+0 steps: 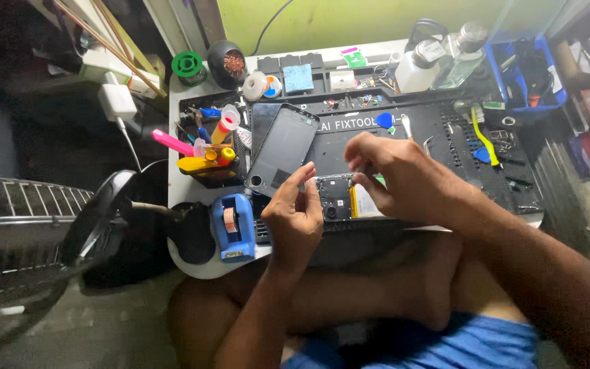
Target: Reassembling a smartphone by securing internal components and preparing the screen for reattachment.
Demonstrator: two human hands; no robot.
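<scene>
An opened phone body with its circuit board and yellow battery exposed lies on the black repair mat. My left hand steadies its left end with thumb and fingers. My right hand rests over the phone's top, fingertips pinched at the upper edge of the board; whether they hold a small part cannot be seen. The phone's dark back cover leans just behind my left hand.
A blue tape dispenser sits at the front left. A tray of tools and glue tubes stands left of the cover. Bottles and a blue bin stand at the back right; a fan is on the left.
</scene>
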